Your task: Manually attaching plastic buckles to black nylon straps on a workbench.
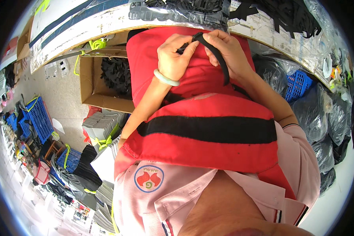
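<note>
Cloth [200, 155]: red, creased, black-banded;
Strip [222, 59]: black, narrow, smooth, curved;
Hands [174, 59]: strip's upper end pinched by both

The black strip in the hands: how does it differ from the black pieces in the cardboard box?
The black strip looks like one long curved band; the black pieces are many, heaped and jumbled. The left hand and right hand hold the black strip, while the cardboard box holds the black pieces. Both are black.
</note>
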{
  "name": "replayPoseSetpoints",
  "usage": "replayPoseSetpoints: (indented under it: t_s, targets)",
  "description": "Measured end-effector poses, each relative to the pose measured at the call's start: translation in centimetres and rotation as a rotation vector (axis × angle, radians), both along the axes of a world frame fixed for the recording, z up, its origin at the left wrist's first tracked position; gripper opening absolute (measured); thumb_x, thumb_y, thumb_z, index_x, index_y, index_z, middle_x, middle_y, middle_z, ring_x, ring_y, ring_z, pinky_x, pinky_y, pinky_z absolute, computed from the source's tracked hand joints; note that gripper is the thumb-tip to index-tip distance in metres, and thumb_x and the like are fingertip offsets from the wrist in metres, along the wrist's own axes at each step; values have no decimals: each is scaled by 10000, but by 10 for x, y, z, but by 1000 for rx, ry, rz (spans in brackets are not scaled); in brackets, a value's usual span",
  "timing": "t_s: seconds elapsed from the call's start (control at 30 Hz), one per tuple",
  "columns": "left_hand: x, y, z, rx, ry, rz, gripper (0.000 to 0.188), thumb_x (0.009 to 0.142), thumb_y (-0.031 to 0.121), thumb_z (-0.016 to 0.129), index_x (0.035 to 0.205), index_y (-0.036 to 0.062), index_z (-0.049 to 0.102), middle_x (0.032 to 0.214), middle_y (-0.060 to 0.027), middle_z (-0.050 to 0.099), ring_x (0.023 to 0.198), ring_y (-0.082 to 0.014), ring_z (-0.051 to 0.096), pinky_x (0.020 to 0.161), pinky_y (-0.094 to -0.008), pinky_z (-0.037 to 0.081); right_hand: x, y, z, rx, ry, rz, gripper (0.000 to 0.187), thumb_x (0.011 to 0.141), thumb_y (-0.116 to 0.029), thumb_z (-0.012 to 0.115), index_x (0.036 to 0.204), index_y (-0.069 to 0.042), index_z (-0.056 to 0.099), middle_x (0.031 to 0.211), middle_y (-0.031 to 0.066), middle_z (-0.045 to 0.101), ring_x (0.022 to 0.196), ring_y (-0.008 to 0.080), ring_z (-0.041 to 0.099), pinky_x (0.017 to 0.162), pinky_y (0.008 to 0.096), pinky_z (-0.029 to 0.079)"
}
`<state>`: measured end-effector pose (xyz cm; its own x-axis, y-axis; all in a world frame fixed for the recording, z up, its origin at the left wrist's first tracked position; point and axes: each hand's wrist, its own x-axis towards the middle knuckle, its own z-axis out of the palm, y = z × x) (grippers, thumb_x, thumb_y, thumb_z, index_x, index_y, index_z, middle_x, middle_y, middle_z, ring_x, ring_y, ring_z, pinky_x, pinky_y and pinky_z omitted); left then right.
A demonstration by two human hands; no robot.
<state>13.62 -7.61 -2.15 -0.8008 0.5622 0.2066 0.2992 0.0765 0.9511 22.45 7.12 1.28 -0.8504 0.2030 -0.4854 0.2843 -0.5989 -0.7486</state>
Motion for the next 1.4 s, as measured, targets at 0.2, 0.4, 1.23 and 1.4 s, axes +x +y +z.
replayPoseSetpoints:
  t_s: [0.2,0.4,1.23,1.4]
  targets:
    - [-4,-3,-7,-13,204,-57,146,776,21,724,912,-12,683,764,-111,631,649,-181,614,568,-290,490,-8,6,-21,62,66,64,223,924,-178,611,1057,0,583,759,65,615,572,91,551,519,212,454]
    - [-4,-15,-2,297,-1142,-5,237,902,152,643,1023,-51,649,784,-89,638,526,-127,561,406,-253,471,-12,6,-25,244,182,215,179,909,-154,636,1034,-27,627,862,29,623,759,100,590,687,214,481]
    - [0,-28,6,247,-319,92,129,791,-44,698,917,-18,700,850,-67,649,718,-111,596,626,-216,467,-14,-29,1,206,60,75,213,930,-238,607,935,-25,612,755,15,589,642,76,581,505,203,449]
    - [7,-36,14,205,-82,-32,120,768,-71,696,870,-8,702,857,-51,621,732,-115,578,637,-230,462,-18,5,-5,102,32,495,227,917,-258,626,959,-36,646,757,-7,584,666,71,559,545,203,448]
